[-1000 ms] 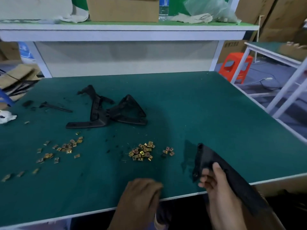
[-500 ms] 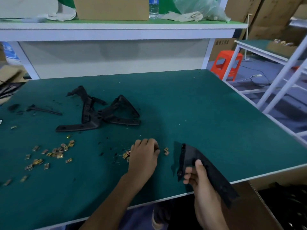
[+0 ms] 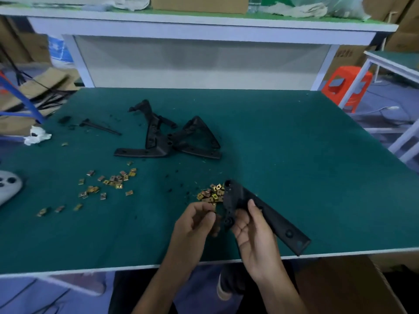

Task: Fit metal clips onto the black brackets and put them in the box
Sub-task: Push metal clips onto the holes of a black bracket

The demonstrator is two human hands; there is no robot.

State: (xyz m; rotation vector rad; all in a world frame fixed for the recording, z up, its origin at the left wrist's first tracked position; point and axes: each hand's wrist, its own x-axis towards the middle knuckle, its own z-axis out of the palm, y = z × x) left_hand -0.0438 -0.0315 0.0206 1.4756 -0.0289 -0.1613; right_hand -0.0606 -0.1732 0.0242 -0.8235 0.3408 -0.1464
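My right hand (image 3: pixel 254 234) grips a long black bracket (image 3: pixel 267 214) near its rounded end, above the table's front edge. My left hand (image 3: pixel 195 225) is just left of that end, its fingertips pinched together on what looks like a small metal clip, mostly hidden by the fingers. A heap of gold-coloured metal clips (image 3: pixel 210 194) lies on the green mat right behind both hands. More clips (image 3: pixel 108 183) are scattered further left. Several black brackets (image 3: pixel 167 139) lie tangled in the middle of the table. A brown cardboard box (image 3: pixel 340 286) shows below the table edge at the right.
A thin black strip (image 3: pixel 101 128) and crumpled white paper (image 3: pixel 37 137) lie at the far left. A grey rounded object (image 3: pixel 8 186) sits at the left edge. A white shelf (image 3: pixel 204 26) spans the back. An orange stool (image 3: pixel 347 87) stands beyond the right side.
My left hand has lifted off the clip heap and drawn back with fingers pinched. My right hand has brought the bracket up and left beside it.
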